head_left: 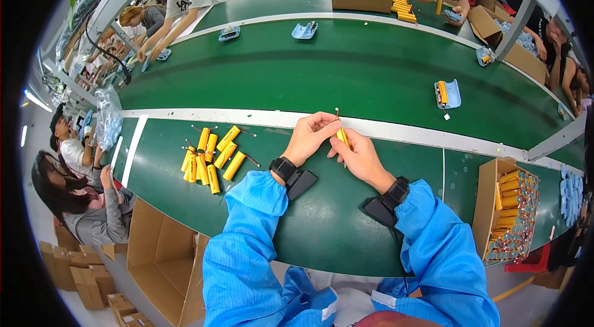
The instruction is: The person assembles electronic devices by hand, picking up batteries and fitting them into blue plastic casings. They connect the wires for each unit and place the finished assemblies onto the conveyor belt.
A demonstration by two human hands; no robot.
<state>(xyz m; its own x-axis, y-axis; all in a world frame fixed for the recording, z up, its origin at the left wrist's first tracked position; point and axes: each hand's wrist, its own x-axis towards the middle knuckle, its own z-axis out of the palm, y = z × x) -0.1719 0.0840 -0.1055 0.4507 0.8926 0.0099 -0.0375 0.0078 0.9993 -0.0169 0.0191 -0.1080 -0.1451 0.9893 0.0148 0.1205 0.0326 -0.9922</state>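
A yellow cylindrical battery (342, 136) is between my hands, over the near green worktop beside the white rail. My right hand (364, 157) grips its body, and the fingers partly cover it. Thumb and fingertips of my left hand (309, 137) are pinched at the battery's upper end, where dark and red wires with a small white plug (337, 110) stick up. To the left of my hands lies a loose heap of similar yellow batteries (201, 164), several with wires trailing from their ends.
An open carton (486, 203) packed with yellow batteries stands at the right. Beyond the white rail (247, 118), a green conveyor belt (247, 73) carries open light-blue cases (448, 94). A large empty carton (164, 246) stands lower left. Co-workers sit across the belt and at the left.
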